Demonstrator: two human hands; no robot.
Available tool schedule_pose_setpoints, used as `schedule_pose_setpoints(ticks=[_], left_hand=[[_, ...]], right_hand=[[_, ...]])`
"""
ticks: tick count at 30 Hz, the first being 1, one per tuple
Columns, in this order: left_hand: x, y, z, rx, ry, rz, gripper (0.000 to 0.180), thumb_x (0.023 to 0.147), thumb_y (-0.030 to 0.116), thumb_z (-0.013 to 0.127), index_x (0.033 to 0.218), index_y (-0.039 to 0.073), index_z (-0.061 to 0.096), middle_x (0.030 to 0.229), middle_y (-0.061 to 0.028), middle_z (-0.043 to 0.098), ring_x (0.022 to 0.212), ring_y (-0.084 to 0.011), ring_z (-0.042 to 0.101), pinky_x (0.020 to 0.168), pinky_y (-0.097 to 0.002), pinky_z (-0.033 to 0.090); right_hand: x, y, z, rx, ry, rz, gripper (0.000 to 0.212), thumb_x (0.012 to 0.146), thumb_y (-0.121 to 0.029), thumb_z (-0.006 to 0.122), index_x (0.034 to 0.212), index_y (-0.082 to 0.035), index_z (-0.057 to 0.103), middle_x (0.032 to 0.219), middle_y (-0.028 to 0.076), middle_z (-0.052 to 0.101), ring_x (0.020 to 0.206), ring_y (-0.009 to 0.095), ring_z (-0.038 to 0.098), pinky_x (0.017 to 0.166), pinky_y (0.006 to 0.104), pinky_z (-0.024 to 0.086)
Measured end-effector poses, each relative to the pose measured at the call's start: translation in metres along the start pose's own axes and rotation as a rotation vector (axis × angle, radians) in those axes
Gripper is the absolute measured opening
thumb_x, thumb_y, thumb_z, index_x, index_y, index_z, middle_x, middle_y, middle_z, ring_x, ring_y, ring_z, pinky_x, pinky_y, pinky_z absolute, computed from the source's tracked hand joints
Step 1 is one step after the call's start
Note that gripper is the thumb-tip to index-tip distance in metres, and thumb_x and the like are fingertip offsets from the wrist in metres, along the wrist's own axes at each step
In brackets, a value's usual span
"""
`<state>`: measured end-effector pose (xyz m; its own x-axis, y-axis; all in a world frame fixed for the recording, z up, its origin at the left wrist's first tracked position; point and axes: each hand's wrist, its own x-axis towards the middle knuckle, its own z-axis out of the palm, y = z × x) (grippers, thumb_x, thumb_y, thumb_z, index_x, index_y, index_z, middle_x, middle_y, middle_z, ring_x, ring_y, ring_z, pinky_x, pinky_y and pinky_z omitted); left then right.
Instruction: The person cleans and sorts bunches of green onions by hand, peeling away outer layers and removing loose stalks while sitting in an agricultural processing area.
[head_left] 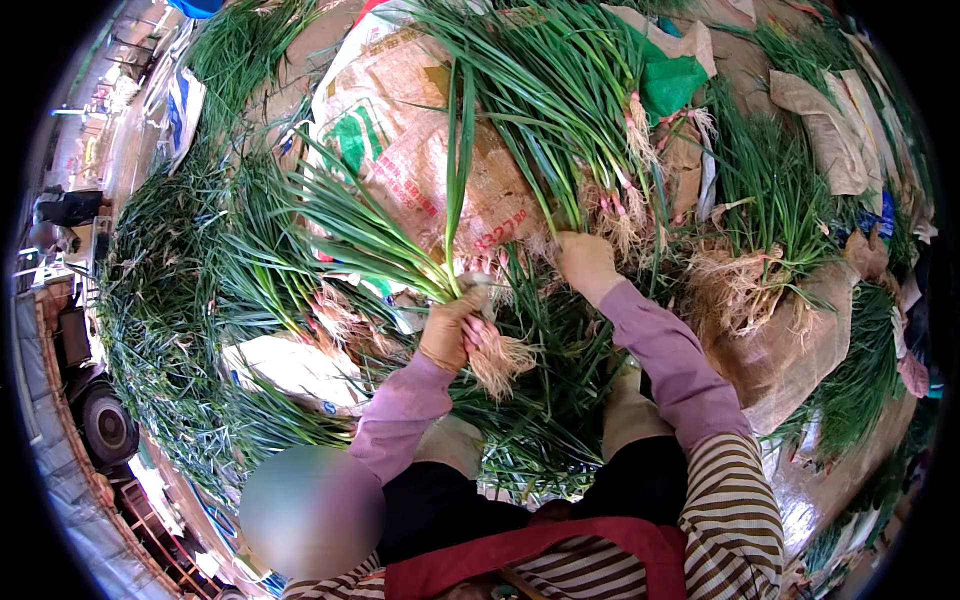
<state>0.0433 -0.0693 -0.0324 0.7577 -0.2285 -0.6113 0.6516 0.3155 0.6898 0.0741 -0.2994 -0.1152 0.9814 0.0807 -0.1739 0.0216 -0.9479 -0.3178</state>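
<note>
My left hand (453,330), in a tan glove, is closed round a bunch of spring onions (497,362). Their pink bulbs and stringy roots hang out below the fist, and the long green leaves fan up and away. My right hand (587,262), gloved too, pinches the lower part of green spring onion stalks at the front of a large heap of spring onions (560,110). Its fingertips are partly hidden. That heap lies over a printed woven sack (400,165), with roots toward the right.
Another rooted spring onion bundle (335,315) lies left of my left hand. On the right, a tangled root clump (745,285) rests on brown sacking (800,350). Loose green leaves (160,300) cover the left ground. A vehicle wheel (108,422) and a person (70,208) are farther left.
</note>
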Motion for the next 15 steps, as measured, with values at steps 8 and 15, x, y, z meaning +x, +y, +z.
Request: schedule_pose_setpoints(ticks=[8,15], left_hand=[[-0.007,0.006,0.018,0.239,-0.027,-0.274,0.022,0.085,0.025,0.065,0.094,0.004,0.066,0.055,-0.0039,0.058,0.037,-0.0055,0.045,0.032,-0.017,0.033],[-0.014,0.001,0.023,0.25,-0.067,-0.25,0.021,0.087,0.026,0.063,0.091,0.005,0.064,0.057,-0.0023,0.059,0.036,-0.0056,0.045,0.03,-0.0186,0.032]], right_hand=[[-0.049,-0.044,-0.048,0.512,-0.185,-0.318,0.027,0.091,-0.036,0.051,0.085,-0.012,0.063,0.068,0.008,0.059,0.063,0.027,0.061,0.058,0.0393,0.05],[-0.024,-0.053,-0.032,0.498,0.247,-0.676,0.017,0.079,-0.017,0.06,0.091,-0.005,0.063,0.087,0.008,0.06,0.073,0.026,0.06,0.064,0.0354,0.048]])
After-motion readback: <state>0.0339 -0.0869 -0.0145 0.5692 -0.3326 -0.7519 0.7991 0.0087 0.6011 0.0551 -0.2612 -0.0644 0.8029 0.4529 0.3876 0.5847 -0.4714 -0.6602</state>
